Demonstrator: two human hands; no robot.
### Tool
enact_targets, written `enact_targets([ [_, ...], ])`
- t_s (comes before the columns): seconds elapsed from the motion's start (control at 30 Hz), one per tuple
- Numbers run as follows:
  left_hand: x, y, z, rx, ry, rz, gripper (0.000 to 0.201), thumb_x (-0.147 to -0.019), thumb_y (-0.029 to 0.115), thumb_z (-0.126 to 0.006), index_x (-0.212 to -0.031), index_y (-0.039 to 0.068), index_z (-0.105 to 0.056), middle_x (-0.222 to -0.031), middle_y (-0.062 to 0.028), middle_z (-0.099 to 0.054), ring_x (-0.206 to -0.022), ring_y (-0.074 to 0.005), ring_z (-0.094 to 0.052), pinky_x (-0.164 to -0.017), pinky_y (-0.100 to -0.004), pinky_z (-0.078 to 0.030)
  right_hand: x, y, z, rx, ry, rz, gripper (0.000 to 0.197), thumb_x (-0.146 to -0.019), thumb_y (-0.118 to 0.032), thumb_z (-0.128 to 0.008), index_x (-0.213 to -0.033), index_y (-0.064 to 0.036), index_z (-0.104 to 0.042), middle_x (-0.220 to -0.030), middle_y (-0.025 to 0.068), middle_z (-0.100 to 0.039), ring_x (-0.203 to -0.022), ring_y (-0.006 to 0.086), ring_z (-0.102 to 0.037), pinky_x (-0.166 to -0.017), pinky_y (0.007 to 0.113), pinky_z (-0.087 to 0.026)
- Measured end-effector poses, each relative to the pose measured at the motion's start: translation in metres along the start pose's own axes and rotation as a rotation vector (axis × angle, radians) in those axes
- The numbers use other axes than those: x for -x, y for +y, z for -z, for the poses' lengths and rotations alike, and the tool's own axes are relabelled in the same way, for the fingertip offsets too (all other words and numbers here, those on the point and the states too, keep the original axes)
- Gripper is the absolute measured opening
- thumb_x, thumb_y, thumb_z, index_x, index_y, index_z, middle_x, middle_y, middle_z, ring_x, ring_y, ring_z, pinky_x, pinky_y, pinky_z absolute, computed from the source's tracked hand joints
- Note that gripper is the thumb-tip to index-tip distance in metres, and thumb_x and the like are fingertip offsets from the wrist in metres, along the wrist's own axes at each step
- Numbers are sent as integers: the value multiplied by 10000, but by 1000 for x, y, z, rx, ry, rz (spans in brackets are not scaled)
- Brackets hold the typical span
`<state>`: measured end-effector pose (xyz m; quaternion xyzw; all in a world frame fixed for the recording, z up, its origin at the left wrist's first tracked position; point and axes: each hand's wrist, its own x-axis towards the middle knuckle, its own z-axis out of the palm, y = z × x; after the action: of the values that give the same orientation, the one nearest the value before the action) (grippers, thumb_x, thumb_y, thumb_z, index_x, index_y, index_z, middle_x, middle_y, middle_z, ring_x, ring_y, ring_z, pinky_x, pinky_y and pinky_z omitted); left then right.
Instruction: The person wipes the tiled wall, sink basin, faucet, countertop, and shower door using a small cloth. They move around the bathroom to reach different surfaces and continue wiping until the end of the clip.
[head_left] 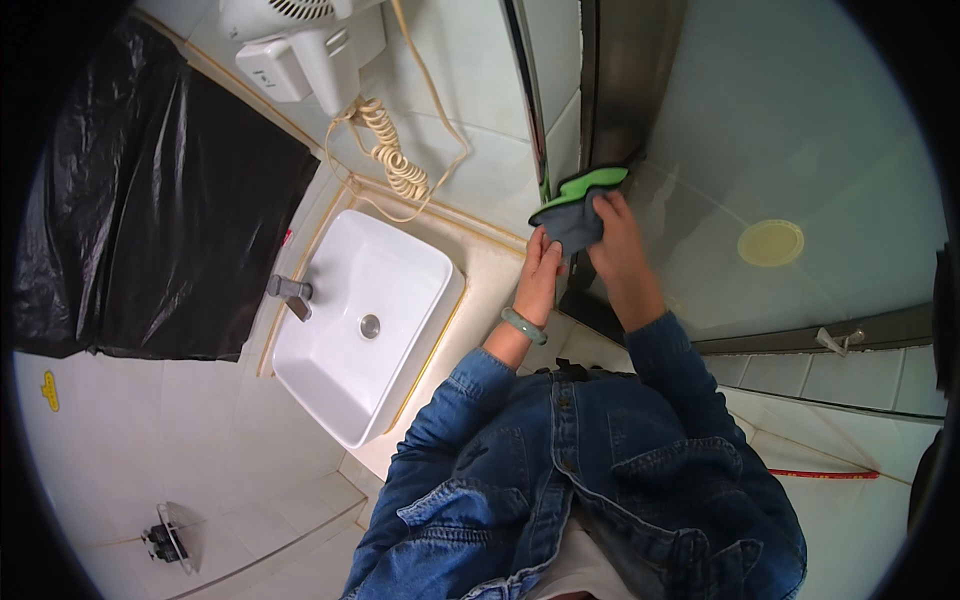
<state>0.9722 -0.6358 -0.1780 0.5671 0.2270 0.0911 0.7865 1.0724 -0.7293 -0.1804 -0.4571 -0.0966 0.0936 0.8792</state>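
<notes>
A grey and green cloth (574, 222) is bunched between my two hands, its green side folded up along the far edge. My left hand (538, 282), with a pale green bangle on the wrist, pinches the near left edge of the cloth. From the right, my right hand (622, 255) grips the cloth with its fingers closed round its side. Both hands are beside the dark metal frame (625, 90) of a glass shower enclosure, and the cloth overlaps the foot of a shiny vertical strip (528, 90).
A white rectangular sink (335, 380) with a grey tap (290, 290) sits on the counter to the left. A hair dryer (325, 65) with a coiled cord (395, 160) hangs above it. Black plastic sheeting (150, 200) covers the left wall. A glass panel (800, 130) rises at right.
</notes>
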Motion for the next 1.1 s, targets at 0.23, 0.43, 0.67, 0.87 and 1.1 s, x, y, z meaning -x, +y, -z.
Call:
enact_targets([
  [0.23, -6, -13, -2, 118, -134, -74, 282, -992, 169, -522, -1228, 21, -572, -1076, -20, -626, -923, -84, -571, -837, -256, -472, 51, 28, 20, -86, 121, -417, 233, -937, -143, -567, -1146, -41, -548, -1120, 66, -565, -1011, 181, -575, -850, 312, -483],
  [0.43, -23, -31, 7, -100, 49, -99, 255, -993, 207, -529, -1149, 21, -608, -990, -27, -586, -882, -97, -525, -792, -271, -457, 69, 8, 18, 739, 100, 369, 369, -934, -154, -556, -1273, -20, -494, -1250, 145, -528, -1110, 261, -547, -942, 356, -448],
  [0.67, -3, -18, 0, 103, -162, 227, 450, -1023, 395, -409, -1270, 34, -518, -1162, -59, -585, -1072, -154, -542, -923, -301, -419, 64, 36, 17, 565, 138, -40, 365, -943, -87, -537, -1305, -52, -497, -1178, 110, -597, -1061, 183, -566, -899, 305, -463],
  [0.87, 10, 3, 13, -192, -117, -44, 577, -1019, 439, -394, -1439, 44, -359, -1358, -118, -495, -1233, -216, -488, -1001, -352, -383, 15, 37, -1, 644, 271, 311, 365, -946, -108, -529, -1306, -58, -501, -1318, 155, -505, -1203, 282, -492, -1007, 344, -390],
  [1.1, 16, 7, 51, -298, -64, -6, 612, -1014, 452, -395, -1457, 43, -293, -1393, -189, -464, -1278, -280, -462, -1033, -404, -368, -17, 111, -39, 492, 455, 170, 483, -991, -218, -424, -1420, -7, -355, -1483, 236, -316, -1364, 395, -311, -1127, 419, -265],
])
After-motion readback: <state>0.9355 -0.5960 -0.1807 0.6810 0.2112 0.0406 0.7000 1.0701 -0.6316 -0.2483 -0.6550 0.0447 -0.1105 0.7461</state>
